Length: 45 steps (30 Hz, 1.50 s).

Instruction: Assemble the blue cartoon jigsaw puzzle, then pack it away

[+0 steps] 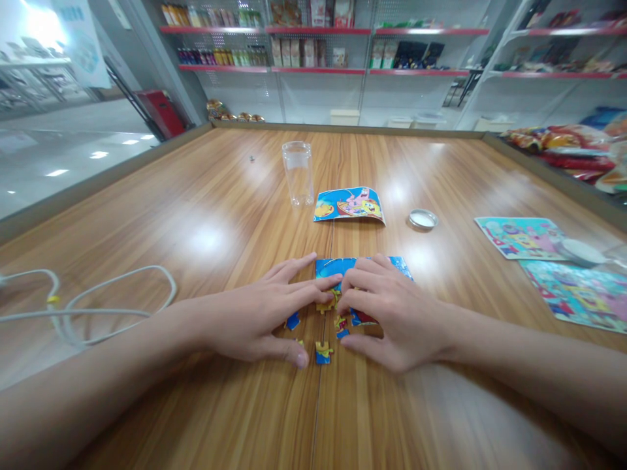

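Observation:
A partly joined jigsaw puzzle (337, 266) in blue and yellow lies on the wooden table, much of it hidden under my hands. My left hand (274, 303) rests flat with fingers spread, its fingertips touching the puzzle's left part. Over the right part, my right hand (386, 303) is bent, with fingertips down on the pieces and the thumb apart. A loose puzzle piece (323, 352) lies between my thumbs. Another blue piece (292, 321) shows beneath my left hand. Beyond the puzzle is a curled picture card (350, 203) with cartoon figures.
A clear plastic jar (298, 175) stands behind the card, with a round metal lid (423, 219) to its right. Two cartoon sheets (582, 294) lie at the right under another clear container (582, 252). A white cable (117, 313) loops at the left. Stocked shelves (318, 31) stand behind the table.

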Each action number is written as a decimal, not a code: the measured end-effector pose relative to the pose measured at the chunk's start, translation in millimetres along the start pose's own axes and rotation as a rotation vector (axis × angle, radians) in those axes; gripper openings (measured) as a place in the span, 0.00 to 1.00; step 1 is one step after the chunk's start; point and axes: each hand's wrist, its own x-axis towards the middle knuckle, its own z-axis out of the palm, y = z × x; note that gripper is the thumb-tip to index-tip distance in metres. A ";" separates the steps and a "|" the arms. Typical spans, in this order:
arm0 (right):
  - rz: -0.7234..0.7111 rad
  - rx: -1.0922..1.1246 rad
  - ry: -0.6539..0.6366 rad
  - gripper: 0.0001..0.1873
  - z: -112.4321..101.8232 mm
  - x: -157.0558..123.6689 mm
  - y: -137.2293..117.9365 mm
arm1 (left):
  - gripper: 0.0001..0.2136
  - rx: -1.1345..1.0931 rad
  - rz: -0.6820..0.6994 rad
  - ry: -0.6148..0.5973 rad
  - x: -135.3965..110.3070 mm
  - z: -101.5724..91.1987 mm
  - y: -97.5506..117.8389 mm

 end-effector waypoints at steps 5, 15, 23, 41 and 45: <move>-0.021 0.021 0.008 0.09 1.8 0.4 -0.8 | 0.39 -0.028 0.016 0.032 0.0 0.6 -0.6; 0.003 0.093 0.036 0.08 10.6 2.9 -3.6 | 0.32 -0.032 0.041 0.031 4.0 -3.6 4.1; -0.071 0.071 -0.029 0.10 3.1 2.7 -0.5 | 0.31 -0.013 0.070 0.021 5.6 -4.9 3.9; 0.088 0.057 0.064 0.07 14.6 10.2 -5.3 | 0.28 -0.039 0.038 0.049 4.8 -3.3 4.1; 0.096 0.045 0.073 0.08 17.6 10.9 -4.0 | 0.26 -0.066 0.029 0.047 4.9 -3.8 4.7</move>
